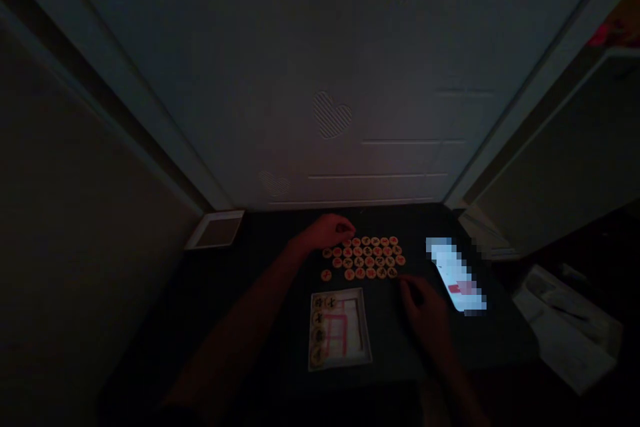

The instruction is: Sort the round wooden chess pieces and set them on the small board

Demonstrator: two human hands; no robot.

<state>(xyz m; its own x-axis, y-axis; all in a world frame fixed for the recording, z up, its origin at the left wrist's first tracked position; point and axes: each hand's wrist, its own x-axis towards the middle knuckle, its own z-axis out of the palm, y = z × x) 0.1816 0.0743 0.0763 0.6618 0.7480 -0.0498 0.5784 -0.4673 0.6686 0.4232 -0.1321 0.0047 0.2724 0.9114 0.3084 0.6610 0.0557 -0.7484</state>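
Round xiangqi pieces (369, 261) with red or black characters lie in several rows on a dark table. My left hand (330, 231) is at the far left of these rows, beside the top one. Its fingers are curled together, and whatever they might hold is hidden. My right hand (425, 303) rests at the near right corner, fingertips close to the last piece (393, 273) of the nearest row. Its fingers are partly bent, with a gap between them. Between my forearms sits a shallow white box (369, 340), with several black-marked pieces (318, 335) along its left side.
A lit phone (455, 277) lies to the right, its screen partly blurred. A white-rimmed tray or lid (240, 223) stands at the far left corner. Behind the table rises a pale panel (390, 167) with heart shapes. White containers (570, 327) are low on the right. The light is dim.
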